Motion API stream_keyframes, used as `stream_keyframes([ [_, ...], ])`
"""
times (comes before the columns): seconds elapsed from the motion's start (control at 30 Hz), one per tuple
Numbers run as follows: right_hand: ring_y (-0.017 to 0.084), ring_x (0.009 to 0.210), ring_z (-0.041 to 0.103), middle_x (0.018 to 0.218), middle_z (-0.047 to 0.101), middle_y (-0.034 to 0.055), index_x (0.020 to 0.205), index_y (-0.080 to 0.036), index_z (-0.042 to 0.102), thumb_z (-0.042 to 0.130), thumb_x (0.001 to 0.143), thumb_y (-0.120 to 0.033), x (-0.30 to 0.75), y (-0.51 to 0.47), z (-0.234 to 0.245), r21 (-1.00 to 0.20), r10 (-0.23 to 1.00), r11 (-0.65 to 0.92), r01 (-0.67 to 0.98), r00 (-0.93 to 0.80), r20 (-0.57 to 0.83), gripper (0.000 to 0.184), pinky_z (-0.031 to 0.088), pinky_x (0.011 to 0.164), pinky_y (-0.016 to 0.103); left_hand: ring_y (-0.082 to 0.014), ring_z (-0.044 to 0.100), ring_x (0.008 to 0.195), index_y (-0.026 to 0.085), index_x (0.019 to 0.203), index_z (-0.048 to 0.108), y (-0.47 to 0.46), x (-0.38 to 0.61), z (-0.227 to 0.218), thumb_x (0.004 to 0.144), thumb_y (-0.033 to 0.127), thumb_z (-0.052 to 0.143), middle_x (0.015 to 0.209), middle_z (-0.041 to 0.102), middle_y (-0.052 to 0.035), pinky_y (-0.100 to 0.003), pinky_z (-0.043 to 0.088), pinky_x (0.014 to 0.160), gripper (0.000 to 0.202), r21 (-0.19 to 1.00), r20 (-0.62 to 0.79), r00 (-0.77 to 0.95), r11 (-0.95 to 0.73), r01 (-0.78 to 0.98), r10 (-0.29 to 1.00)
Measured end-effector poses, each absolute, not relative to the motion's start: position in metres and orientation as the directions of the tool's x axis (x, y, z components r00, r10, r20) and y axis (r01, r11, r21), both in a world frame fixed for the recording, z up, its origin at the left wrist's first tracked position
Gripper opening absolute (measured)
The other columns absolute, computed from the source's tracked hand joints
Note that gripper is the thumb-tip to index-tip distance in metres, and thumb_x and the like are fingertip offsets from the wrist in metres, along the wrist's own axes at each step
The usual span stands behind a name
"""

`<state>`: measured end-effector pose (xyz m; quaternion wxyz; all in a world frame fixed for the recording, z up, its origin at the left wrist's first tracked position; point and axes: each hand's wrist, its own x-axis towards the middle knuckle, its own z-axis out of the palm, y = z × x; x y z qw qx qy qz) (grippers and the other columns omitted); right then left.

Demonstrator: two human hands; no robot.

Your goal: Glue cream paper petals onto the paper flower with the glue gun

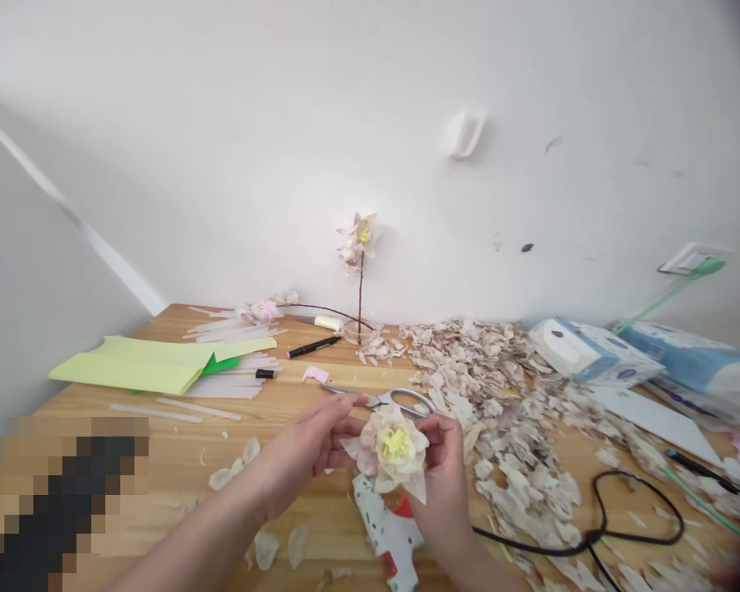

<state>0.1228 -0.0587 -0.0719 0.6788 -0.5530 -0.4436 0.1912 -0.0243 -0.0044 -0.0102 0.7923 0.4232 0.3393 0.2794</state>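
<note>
An artificial flower (396, 445) with cream petals and a yellow centre is held between my two hands near the front of the wooden table. My right hand (441, 477) is closed on its right side, the fingers partly hidden behind petals. From the left, my left hand (321, 440) closes on the outer petals, index finger stretched along the top. The flower's underside is out of sight. Below it lies a white patterned glue gun (379, 518) with red parts, partly covered by my right hand. Just beyond my fingers are grey-handled scissors (410, 400).
Dried petals (506, 386) cover the table's right side. A finished flower on a stem (361, 288) stands by the wall. Yellow-green paper (141, 364) and glue sticks (234, 386) lie left, a black pen (313, 347) behind. A black cable (543, 549) loops at right near tissue packs (595, 352).
</note>
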Motion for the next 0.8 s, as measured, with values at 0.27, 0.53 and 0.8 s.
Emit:
stream_keyframes([
  [0.27,0.016,0.063,0.053,0.072,0.053,-0.0032,0.084,-0.024,0.042,0.066,0.060,-0.019,0.125,-0.061,-0.069,-0.922,0.809,0.255,0.293,0.458,0.369,0.034,0.044,0.056,0.028,-0.0216,0.063,0.086,0.014,0.111,0.054,-0.003,-0.028,-0.009,0.081,0.048,0.049,0.092,0.067,-0.0106,-0.034,0.046,0.076,0.045,0.890,-0.296,0.653,0.449,-0.076,0.697],
  [0.53,0.017,0.063,0.053,0.070,0.053,-0.0030,0.087,-0.026,0.036,0.061,0.063,-0.020,0.128,-0.061,-0.061,-0.980,0.903,0.102,0.172,0.398,0.163,0.036,0.044,0.056,0.029,-0.0214,0.062,0.090,0.017,0.111,0.056,0.012,-0.046,-0.004,0.080,0.052,0.050,0.102,0.065,-0.0101,-0.036,0.047,0.080,0.046,0.954,-0.221,0.594,0.299,-0.035,0.774],
  [0.8,0.018,0.069,0.056,0.076,0.057,-0.0023,0.084,-0.026,0.040,0.058,0.066,-0.015,0.126,-0.066,-0.065,-0.935,0.993,-0.078,0.347,0.113,-0.041,0.028,0.042,0.060,0.029,-0.0083,0.053,0.061,0.017,0.094,0.059,0.035,-0.077,0.014,0.073,0.030,0.065,0.071,0.050,0.0042,-0.023,0.048,0.063,0.026,0.993,0.074,0.226,-0.092,0.071,0.971],
])
